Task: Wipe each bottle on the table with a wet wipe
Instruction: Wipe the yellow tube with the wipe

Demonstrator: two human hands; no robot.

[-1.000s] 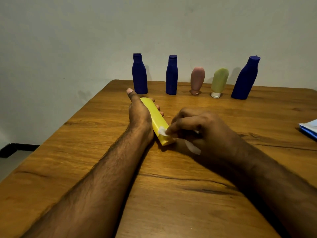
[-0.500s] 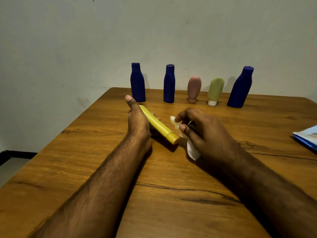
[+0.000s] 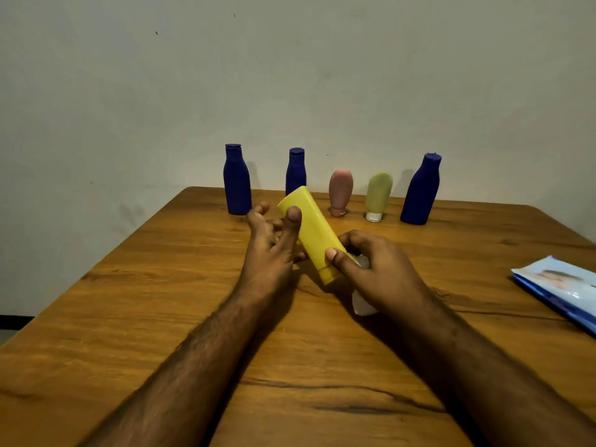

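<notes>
A yellow tube [image 3: 314, 232] is held tilted above the table [image 3: 161, 301], cap end low toward the person. Its upper part is pinched by the left hand [image 3: 269, 250], thumb on the front face, other fingers spread behind. The cap end is gripped by the right hand [image 3: 375, 269], thumb pressed on the tube; a white wipe [image 3: 362, 304] is bunched in the same hand, hanging below the palm. Beyond the grip, five bottles [image 3: 341, 192] are stood in a row at the far edge. Right of the grip, a wipe pack [image 3: 564, 293] is laid flat.
</notes>
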